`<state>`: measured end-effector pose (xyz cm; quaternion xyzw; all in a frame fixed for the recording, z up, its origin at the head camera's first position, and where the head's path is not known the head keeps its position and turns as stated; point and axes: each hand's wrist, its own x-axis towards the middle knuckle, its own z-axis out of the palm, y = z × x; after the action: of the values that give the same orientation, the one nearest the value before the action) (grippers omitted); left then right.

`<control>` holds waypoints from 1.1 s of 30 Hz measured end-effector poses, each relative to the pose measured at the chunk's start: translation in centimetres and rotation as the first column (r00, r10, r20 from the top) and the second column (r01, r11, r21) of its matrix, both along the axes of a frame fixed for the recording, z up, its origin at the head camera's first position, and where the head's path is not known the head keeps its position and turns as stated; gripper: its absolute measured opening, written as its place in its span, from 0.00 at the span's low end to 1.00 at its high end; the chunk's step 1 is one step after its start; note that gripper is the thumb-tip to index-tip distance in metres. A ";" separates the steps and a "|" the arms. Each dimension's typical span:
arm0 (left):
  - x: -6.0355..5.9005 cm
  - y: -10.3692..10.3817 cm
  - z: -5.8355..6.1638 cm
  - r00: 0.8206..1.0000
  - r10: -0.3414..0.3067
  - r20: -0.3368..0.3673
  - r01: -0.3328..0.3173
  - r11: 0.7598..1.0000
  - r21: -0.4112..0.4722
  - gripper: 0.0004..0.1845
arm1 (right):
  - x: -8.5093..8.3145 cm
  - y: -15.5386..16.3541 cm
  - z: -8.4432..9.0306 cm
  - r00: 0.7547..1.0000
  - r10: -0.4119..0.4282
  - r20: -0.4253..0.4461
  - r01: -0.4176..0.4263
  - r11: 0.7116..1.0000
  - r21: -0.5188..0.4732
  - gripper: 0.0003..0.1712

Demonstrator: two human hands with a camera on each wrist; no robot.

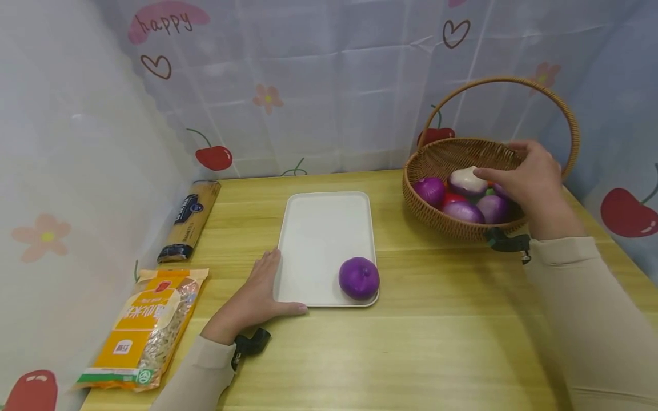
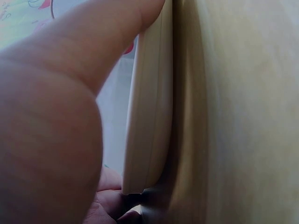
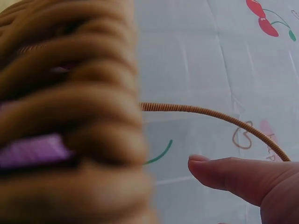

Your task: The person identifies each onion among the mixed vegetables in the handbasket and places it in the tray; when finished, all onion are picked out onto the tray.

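A white tray [image 1: 319,228] lies on the wooden table with one purple onion [image 1: 358,278] at its near right corner. My left hand [image 1: 280,283] rests flat against the tray's near left corner, fingers straight along its edge; up close, the left hand [image 2: 70,93] presses the tray rim [image 2: 149,107]. My right hand [image 1: 501,162] hovers inside the wicker basket [image 1: 437,220], one fingertip touching a white-and-purple onion [image 1: 466,181]. Several purple onions, such as one [image 1: 430,190] at the left, fill the basket. In the right wrist view a straight thumb [image 3: 233,177] shows beside the blurred basket wall [image 3: 70,116].
A spaghetti packet [image 1: 189,220] and an orange bag of noodles [image 1: 146,328] lie at the table's left side. The basket's tall handle [image 1: 514,83] arches over my right hand. Printed curtains close in the back and both sides.
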<state>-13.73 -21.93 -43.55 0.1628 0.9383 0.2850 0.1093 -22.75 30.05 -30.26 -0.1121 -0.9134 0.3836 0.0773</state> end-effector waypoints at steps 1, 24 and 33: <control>0.0 0.0 0.0 1.000 -0.001 -0.002 0.001 1.000 0.001 0.77 | 0.0 0.0 -0.1 1.000 -0.003 0.000 0.003 1.000 0.000 0.64; -0.1 -0.1 -0.4 1.000 0.005 -0.007 -0.005 1.000 0.001 0.79 | -0.5 0.6 -1.2 1.000 -0.002 0.027 0.001 0.998 0.056 0.59; 0.0 -0.1 -0.3 1.000 0.000 -0.018 0.000 1.000 0.003 0.79 | -0.5 0.7 -1.4 0.999 0.020 0.029 -0.022 0.997 0.080 0.53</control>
<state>-13.77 -22.01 -43.86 0.1656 0.9388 0.2848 0.1005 -23.22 30.72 -31.64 -0.1045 -0.9303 0.3456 0.0650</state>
